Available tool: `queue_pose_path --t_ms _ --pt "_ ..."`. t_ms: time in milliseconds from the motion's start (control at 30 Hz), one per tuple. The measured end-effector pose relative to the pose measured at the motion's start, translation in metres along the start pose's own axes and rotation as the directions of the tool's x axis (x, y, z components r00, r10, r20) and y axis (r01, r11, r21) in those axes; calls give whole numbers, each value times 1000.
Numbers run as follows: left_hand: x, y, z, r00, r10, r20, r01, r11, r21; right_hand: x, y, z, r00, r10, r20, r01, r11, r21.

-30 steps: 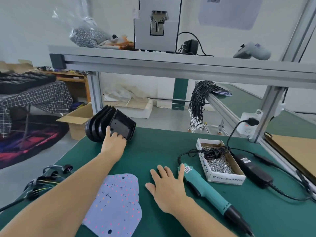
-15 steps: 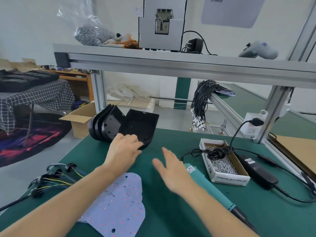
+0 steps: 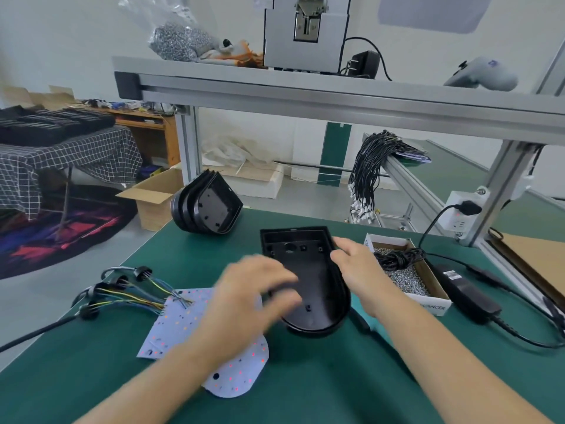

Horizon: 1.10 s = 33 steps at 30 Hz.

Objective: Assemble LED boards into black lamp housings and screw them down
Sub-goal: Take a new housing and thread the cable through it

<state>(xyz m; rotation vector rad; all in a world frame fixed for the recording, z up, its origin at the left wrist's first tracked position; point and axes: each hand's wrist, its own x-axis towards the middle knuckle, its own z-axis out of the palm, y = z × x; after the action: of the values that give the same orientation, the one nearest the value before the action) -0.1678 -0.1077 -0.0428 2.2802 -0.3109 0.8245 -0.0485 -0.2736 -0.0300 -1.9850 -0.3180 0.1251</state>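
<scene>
One black lamp housing lies open side up in the middle of the green mat. My left hand, blurred by motion, grips its left edge with fingers curled over the rim. My right hand holds the right rim between thumb and fingers. A white LED board with coloured dots lies on the mat under my left wrist. A nested stack of black housings rests on its side at the mat's far left edge. The teal electric screwdriver is mostly hidden under my right forearm.
A cardboard box of screws with a coiled cord stands right of the housing. A black power adapter and its cables lie further right. A wire harness runs to the board on the left. An aluminium frame shelf spans overhead.
My left hand pulled one housing off the stack and brought it to the mat's middle. My right hand lifted off the mat and took hold of the housing's right rim.
</scene>
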Motion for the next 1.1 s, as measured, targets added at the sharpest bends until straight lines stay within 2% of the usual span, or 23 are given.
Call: queue_pose_path --t_ms 33,67,100,133,167,200,233,267,300,433,567,600,733,833,900,1000,1033,1100 --pt "4 -14 -14 986 -150 -71 148 989 -28 -3 2 -6 1000 -12 9 12 999 -46" --pt "8 -32 -29 956 -286 -65 288 957 24 -5 5 -12 1000 -19 25 21 995 -95" --pt "10 -51 -44 907 -419 43 408 900 151 -7 8 -17 999 -18 47 25 989 -147" --pt "10 -68 -57 817 -532 221 457 832 314 -9 10 -21 997 -9 73 23 979 -201" --pt "10 -82 -67 697 -602 390 423 784 454 -11 11 -22 995 2 103 24 966 -258" --pt "8 -91 -72 576 -632 519 364 767 529 -13 13 -22 991 12 132 30 950 -312" --pt "7 -97 -74 488 -635 599 326 769 550 -14 15 -21 988 21 153 35 933 -358" --pt "5 -100 -74 443 -635 633 314 771 554 -16 17 -18 986 30 164 37 919 -392" --pt "4 -102 -73 440 -637 633 301 769 564 -17 17 -16 984 38 171 37 909 -415" --pt "7 -108 -76 570 -593 568 159 759 632 -25 20 -3 977 68 201 43 865 -500" --pt "6 -125 -92 661 -604 445 29 614 789 -31 24 1 978 90 187 43 796 -604" --pt "4 -129 -95 689 -590 422 30 605 796 -32 25 2 977 104 187 39 773 -634" --pt "4 -136 -105 817 -464 342 130 726 675 -37 11 8 978 120 170 68 589 -805" --pt "12 -130 -115 912 -343 223 162 803 573 -39 -2 15 986 -35 165 157 547 -822" --pt "17 -119 -121 951 -248 182 102 813 574 -38 -13 25 966 -167 199 260 586 -768" --pt "23 -102 -124 993 -35 109 -31 832 553 -32 -30 50 914 -250 320 389 768 -510" --pt "24 -96 -123 998 4 68 -39 848 528 -31 -37 61 891 -224 395 380 843 -380" --pt "25 -83 -119 1000 -22 -9 24 902 432 -29 -47 82 852 -172 495 256 961 -107"
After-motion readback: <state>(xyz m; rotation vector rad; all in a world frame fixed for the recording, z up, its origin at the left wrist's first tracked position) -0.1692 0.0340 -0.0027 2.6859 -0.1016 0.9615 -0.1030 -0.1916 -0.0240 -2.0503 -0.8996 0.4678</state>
